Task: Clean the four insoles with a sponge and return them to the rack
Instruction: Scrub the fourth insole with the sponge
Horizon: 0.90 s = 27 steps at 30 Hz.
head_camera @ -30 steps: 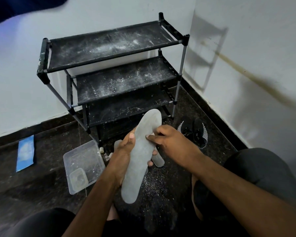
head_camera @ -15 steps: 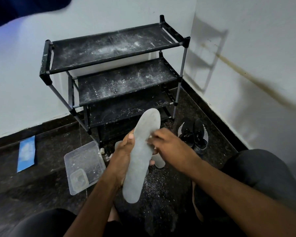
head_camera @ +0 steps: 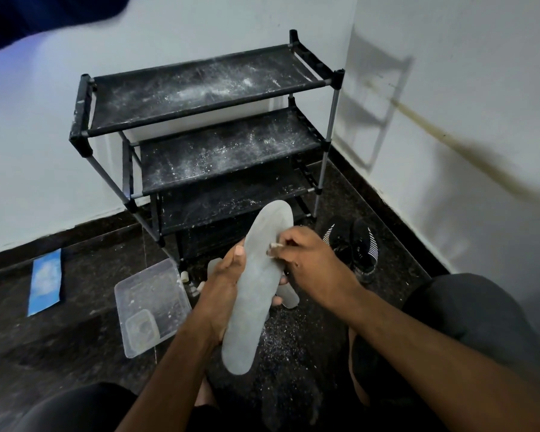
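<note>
The left hand (head_camera: pixel 225 294) gripped a grey insole (head_camera: pixel 258 285) from its left edge, thumb lying along the face and fingers curled behind, holding it tilted in the air above the dark floor (head_camera: pixel 75 353) in front of the rack (head_camera: pixel 206 126). The right hand (head_camera: pixel 306 260) had its fingers curled against the insole's right edge, pinching a small pale scrap that could be the sponge (head_camera: pixel 275 245), though it was too small to tell. Another insole (head_camera: pixel 289 296) lay on the floor just behind the held one. The rack's black shelves were dusted with white powder. A clear plastic container (head_camera: pixel 150 304) sat on the floor to the left, a pair of black shoes (head_camera: pixel 356 244) to the right, a blue cloth (head_camera: pixel 46 282) farther left
</note>
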Available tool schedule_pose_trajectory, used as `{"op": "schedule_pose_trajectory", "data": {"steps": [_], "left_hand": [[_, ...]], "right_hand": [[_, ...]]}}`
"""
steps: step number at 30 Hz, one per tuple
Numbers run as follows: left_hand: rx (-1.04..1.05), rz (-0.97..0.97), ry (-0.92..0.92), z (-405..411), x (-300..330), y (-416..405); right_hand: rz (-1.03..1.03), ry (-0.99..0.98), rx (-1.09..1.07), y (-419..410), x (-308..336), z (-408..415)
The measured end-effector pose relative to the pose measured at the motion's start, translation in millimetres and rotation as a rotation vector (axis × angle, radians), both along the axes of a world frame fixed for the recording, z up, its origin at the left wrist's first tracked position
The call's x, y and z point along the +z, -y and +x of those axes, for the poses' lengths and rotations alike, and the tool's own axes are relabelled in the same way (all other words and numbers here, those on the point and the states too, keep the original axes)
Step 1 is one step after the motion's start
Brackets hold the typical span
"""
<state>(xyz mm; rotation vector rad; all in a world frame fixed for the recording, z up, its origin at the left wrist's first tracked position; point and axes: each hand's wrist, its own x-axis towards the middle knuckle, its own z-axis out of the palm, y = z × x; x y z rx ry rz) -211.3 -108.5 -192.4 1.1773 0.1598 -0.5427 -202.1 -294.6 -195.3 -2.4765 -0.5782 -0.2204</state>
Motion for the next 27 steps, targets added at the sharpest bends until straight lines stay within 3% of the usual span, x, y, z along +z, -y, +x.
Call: {"op": "schedule_pose_trajectory", "data": {"steps": [4, 9, 13, 18, 22, 27], "left_hand": [[0.028, 0.135, 0.054, 2, -7, -2], [0.011, 0.095, 0.063, -2, 4, 2], [0.022, 0.099, 0.075, -1, 4, 6], [-0.006, 0.101, 0.076, -5, 6, 9], [-0.078, 0.136, 0.117, -8, 9, 12], [-0.040, 0.129, 0.096, -6, 13, 16]], "right_hand": [[0.031, 0.009, -0.032, -7, 1, -6], [0.207, 0.004, -0.106, -15, 1, -3], [0.225, -0.016, -0.256, -13, -1, 0], [0.407, 0.015, -0.264, -18, -3, -2], [0.349, 0.041, -0.293, -20, 1, -3], [0.451, 0.030, -0.402, -17, 2, -1]]}}
